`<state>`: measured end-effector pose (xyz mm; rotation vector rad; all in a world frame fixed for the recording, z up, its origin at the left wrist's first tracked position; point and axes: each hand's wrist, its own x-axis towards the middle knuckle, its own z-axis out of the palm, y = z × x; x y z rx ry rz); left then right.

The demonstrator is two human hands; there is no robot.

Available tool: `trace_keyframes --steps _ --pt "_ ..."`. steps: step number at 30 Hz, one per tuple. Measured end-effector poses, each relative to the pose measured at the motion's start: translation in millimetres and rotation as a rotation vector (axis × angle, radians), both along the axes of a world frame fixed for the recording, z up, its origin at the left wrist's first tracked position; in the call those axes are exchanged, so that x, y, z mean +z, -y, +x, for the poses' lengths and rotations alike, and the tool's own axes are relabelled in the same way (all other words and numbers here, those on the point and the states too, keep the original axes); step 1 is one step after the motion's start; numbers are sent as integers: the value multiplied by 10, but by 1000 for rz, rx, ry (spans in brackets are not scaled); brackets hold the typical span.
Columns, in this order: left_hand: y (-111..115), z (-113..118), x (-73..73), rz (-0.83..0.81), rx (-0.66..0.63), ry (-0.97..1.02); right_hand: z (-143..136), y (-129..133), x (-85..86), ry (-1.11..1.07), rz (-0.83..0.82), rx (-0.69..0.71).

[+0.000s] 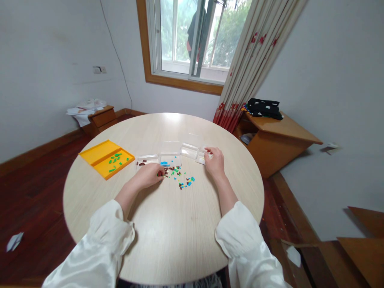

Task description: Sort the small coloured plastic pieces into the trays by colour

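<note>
My left hand (149,175) is closed at the left edge of a loose pile of tiny building blocks (174,171) in brown, green, blue and yellow, with brown blocks (160,173) showing at its fingertips. My right hand (215,161) hovers at a small clear plastic box (200,157), thumb and fingers pinched; what they hold is too small to make out. Another clear box (147,158) behind my left hand has brown blocks in it. The middle clear box (171,159) holds blue ones. Nearer me lies a curved cluster of mixed blocks (186,183).
On the left of the round table (168,240) an open yellow case (102,154) holds several green blocks. Beyond the table stand a wooden cabinet (279,132) with dark cloth (265,109) on it, a patterned curtain (255,52) and a small wooden stand (103,119).
</note>
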<state>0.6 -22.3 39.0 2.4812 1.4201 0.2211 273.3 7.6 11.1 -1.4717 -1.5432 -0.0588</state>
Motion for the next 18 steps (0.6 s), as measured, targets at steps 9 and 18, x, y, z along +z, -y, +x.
trace_keyframes --steps 9,18 --pt "2 -55 71 -43 74 -11 -48 4 -8 6 34 71" --pt "-10 -64 48 -78 82 -34 -230 83 57 -49 53 164"
